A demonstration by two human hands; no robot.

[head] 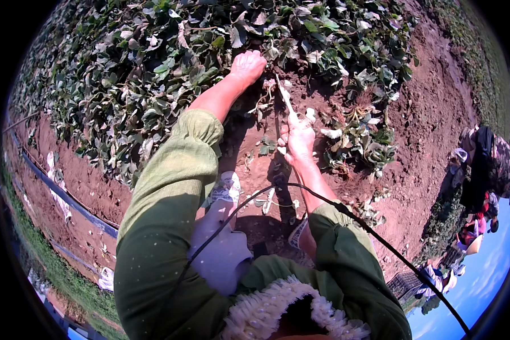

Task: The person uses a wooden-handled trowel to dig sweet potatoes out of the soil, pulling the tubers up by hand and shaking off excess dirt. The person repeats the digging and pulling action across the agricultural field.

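My left hand (249, 66) is curled into a fist at the near edge of a dense bed of leafy plants (153, 72) that look like strawberry plants. Whatever its fingers may grip is hidden. My right hand (301, 138) is closed around a narrow, pale hand tool (285, 94), possibly a knife. The tool's tip points away from me at the dark soil beside the left fist. To the right of that hand lies a heap of uprooted plants (359, 136) with reddish roots showing. Loose leaves and stems (261, 104) are scattered on the soil between my hands.
A black cord (357, 216) arches across the view before my arms. Left of the bed, a dark hose or strip (78, 204) runs along the soil. At the far right are other people (488, 170), a crate (403, 285) and a bare soil path (433, 110).
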